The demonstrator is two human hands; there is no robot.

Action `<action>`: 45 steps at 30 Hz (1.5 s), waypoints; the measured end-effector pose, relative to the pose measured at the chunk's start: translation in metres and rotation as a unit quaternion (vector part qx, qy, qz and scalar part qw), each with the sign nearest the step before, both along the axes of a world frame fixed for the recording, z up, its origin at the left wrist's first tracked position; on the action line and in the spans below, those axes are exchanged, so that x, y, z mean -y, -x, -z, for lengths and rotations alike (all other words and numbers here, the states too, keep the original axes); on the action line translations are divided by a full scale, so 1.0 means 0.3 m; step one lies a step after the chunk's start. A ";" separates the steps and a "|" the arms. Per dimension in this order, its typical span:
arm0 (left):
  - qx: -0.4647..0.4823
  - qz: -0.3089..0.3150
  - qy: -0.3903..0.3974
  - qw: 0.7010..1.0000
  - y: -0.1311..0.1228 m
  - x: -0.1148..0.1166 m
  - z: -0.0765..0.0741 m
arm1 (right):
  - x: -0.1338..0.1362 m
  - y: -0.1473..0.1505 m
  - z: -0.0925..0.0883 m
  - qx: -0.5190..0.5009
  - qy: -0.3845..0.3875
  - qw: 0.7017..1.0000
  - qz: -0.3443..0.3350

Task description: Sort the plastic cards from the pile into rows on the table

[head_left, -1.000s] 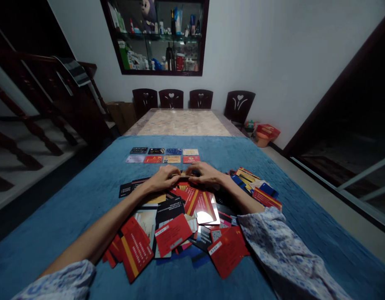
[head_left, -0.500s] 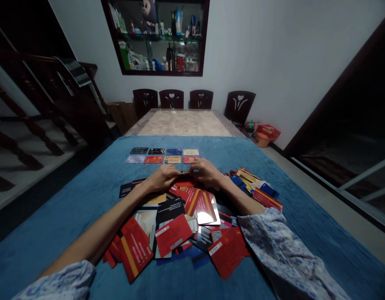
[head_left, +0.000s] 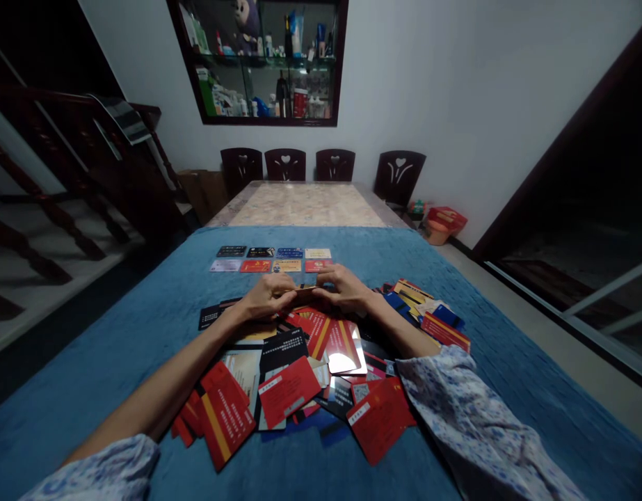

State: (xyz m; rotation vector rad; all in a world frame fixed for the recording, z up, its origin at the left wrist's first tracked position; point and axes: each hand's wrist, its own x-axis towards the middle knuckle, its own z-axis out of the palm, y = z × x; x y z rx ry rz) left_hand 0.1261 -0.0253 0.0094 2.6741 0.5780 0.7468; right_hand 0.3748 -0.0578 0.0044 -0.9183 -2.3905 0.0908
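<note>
My left hand (head_left: 271, 296) and my right hand (head_left: 344, 287) meet above the far side of a heap of plastic cards. Between their fingertips they grip a thin card (head_left: 305, 288), seen nearly edge-on, so its print cannot be read. Under my forearms the heap spreads out, with a red card (head_left: 289, 392), a black card (head_left: 284, 350) and others overlapping at many angles. Just beyond my hands, several cards lie face up in two neat rows, among them a blue card (head_left: 290, 252) and a red card (head_left: 318, 266) close to my right fingers.
A blue cloth (head_left: 117, 334) covers the near part of the table (head_left: 310, 202). A second pile of cards (head_left: 446, 329) lies right of my right forearm. Dark chairs (head_left: 335, 165) stand at the far end, below a wall cabinet (head_left: 268, 122). A stair railing (head_left: 54, 195) is at left.
The card between my hands has tilted slightly, and more of its surface shows. My fingers have shifted a little along it. The heap and the two rows stay as they were.
</note>
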 end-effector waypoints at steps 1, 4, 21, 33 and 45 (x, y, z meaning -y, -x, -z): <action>-0.001 -0.002 0.005 1.000 0.001 -0.001 0.001 | 0.002 0.001 -0.001 -0.002 0.001 1.000 0.000; 0.014 -0.025 0.022 0.999 0.004 -0.004 0.006 | 0.004 0.004 0.002 -0.017 0.010 1.000 0.016; 0.025 -0.078 0.017 0.997 -0.005 -0.022 0.054 | 0.024 0.012 0.014 0.000 0.071 0.991 0.109; 0.017 -0.099 0.002 0.995 -0.014 -0.008 0.045 | 0.012 0.015 0.029 -0.006 0.055 0.989 0.136; 0.044 -0.155 0.038 0.986 -0.009 -0.024 0.012 | 0.013 0.062 -0.026 0.104 0.039 0.974 0.199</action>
